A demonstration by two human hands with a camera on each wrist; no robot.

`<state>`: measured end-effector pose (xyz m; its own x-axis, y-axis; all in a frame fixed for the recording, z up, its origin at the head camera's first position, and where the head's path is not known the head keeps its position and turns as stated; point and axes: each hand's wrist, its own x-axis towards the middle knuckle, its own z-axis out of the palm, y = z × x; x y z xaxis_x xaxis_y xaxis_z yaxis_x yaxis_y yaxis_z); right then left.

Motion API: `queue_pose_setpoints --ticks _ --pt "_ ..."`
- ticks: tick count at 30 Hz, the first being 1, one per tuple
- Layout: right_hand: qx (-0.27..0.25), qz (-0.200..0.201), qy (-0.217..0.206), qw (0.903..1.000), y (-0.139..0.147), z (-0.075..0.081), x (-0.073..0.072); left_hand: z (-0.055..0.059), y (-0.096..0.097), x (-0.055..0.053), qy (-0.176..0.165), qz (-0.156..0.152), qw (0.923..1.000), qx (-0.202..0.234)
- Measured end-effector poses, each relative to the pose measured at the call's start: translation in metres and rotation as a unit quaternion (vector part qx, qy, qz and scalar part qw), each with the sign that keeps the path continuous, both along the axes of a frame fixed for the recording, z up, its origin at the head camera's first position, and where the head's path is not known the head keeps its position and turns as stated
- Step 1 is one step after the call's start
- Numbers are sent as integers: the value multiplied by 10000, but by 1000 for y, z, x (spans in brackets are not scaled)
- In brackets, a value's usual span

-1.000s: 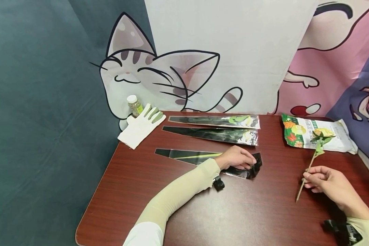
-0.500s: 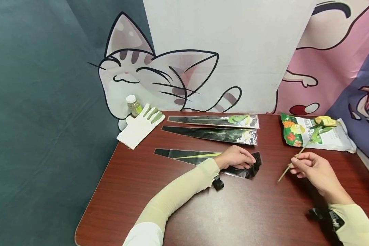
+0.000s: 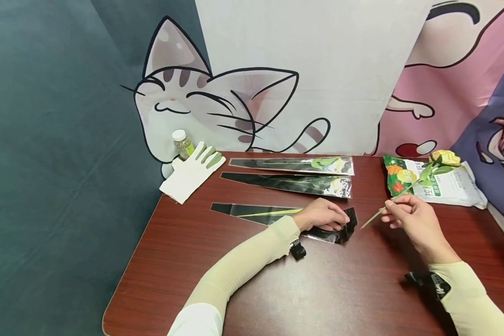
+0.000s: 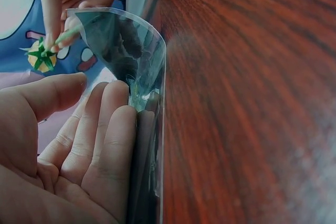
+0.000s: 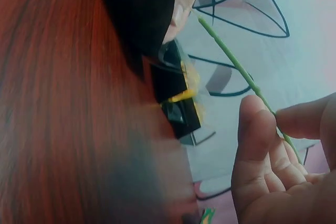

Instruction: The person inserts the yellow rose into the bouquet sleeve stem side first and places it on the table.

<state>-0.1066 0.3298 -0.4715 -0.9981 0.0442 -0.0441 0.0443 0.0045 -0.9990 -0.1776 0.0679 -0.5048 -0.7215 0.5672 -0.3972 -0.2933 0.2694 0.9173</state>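
Note:
My right hand [image 3: 416, 224] pinches the green stem [image 5: 231, 56] of a yellow rose [image 3: 445, 157] between thumb and fingers. The bloom points away to the right, and the bare stem end stops just right of the sleeve's mouth. My left hand [image 3: 322, 215] holds the mouth end of a black and clear flower sleeve [image 3: 273, 212] lying on the table. In the left wrist view, the sleeve's curved edge [image 4: 131, 15] stands open beyond the fingertips. Its thumb is apart from the other fingers there.
Two filled flower sleeves [image 3: 291, 164] [image 3: 285, 184] lie behind on the brown table [image 3: 302, 289]. A white glove [image 3: 191, 177] and a capped jar [image 3: 184, 145] are at the back left. A printed bag [image 3: 458, 191] lies at the back right.
My right hand has moved left and away from me, bringing the stem end close to the sleeve's mouth. The rose has tilted further over to the right. The left hand has kept its place.

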Motion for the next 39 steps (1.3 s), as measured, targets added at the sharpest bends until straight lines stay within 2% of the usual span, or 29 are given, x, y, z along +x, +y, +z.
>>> queue_pose_setpoints --ticks 6,14,23,26,31,39 --pt "96 -57 -18 9999 -14 2 -9 0 0 1 35 35 10000 -20" --pt "331 -34 136 9994 -23 -5 -19 1 -1 1 46 54 10000 -17" --pt "955 -125 85 9953 -28 -15 -19 2 -3 0 -97 8 9999 103" --pt "1002 -176 44 9948 -30 -18 -18 2 -3 1 -70 40 9999 112" --pt "904 -241 -40 9956 -35 -21 -17 3 2 1 24 241 9996 157" --pt "950 -331 -157 9948 -41 -23 -19 8 13 6 381 789 9961 54"
